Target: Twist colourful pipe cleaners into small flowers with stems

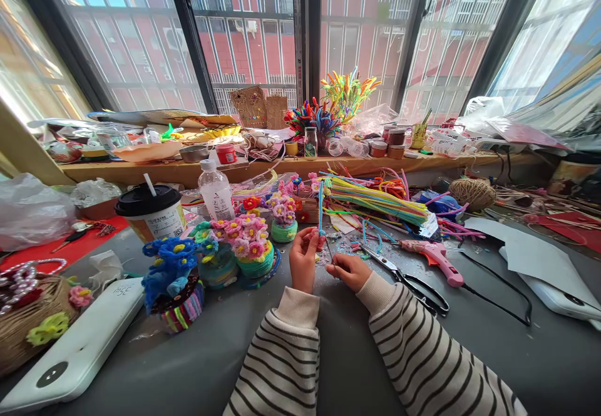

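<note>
My left hand (303, 259) is closed, pinching a blue pipe cleaner (320, 206) that stands upright, with a small pinkish bit near its lower end by the fingertips. My right hand (351, 272), also closed, grips a thin dark stick-like piece (329, 250) whose tip points up toward the left fingers; its exact kind is too small to make out. Scissors (404, 278) lie just right of my right hand. Beyond them is a pink glue gun (436, 259) with a black cord. Left of my left hand stand small pots of pink pipe-cleaner flowers (246, 237) and blue flowers (171, 265).
A bundle of yellow-green pipe cleaners (380, 197) lies behind my hands among scraps. At left are a lidded cup (153, 215), a plastic bottle (216, 190) and a white device (77, 341). White paper (554, 259) lies at right. The crowded windowsill (263, 170) runs behind.
</note>
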`<action>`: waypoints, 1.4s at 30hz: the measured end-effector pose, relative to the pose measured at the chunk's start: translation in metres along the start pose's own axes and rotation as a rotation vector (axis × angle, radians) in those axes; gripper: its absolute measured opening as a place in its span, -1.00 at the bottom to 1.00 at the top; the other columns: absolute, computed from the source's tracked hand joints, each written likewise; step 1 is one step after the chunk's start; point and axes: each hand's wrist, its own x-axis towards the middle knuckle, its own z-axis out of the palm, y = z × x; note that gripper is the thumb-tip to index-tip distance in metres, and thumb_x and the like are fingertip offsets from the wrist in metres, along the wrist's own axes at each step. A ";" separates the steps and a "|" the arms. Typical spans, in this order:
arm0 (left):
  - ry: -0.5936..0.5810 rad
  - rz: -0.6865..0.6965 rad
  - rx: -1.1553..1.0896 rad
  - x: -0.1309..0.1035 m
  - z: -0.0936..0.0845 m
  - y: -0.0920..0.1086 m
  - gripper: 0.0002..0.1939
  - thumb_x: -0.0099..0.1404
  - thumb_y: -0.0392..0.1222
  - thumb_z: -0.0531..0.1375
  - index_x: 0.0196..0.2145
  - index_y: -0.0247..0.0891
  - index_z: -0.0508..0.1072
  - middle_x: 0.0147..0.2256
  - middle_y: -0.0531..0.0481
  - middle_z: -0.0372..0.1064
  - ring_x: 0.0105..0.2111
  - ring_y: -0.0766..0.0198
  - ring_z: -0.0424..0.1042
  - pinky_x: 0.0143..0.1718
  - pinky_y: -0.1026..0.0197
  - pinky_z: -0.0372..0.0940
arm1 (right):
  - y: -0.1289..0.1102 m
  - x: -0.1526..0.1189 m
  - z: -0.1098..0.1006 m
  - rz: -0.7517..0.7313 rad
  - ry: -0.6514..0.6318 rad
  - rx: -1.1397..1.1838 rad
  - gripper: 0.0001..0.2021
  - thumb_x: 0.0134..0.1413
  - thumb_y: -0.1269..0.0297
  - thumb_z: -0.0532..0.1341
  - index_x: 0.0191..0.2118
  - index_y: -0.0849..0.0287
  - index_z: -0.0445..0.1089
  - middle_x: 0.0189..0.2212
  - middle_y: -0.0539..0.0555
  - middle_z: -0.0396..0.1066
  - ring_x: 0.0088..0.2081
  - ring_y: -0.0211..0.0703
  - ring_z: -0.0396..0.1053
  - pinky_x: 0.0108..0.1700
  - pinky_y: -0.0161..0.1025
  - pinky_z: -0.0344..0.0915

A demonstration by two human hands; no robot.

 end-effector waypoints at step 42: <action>0.081 -0.080 -0.156 0.000 0.001 -0.003 -0.64 -0.12 -0.26 0.22 -0.35 -0.23 0.15 -0.44 0.05 0.27 -0.40 0.34 0.37 -0.37 0.27 0.27 | 0.001 -0.001 -0.002 0.038 -0.029 -0.045 -0.54 -0.11 -0.10 -0.12 -0.69 0.19 0.10 -0.73 -0.05 0.09 -0.63 -0.35 0.05 -0.56 -0.37 0.00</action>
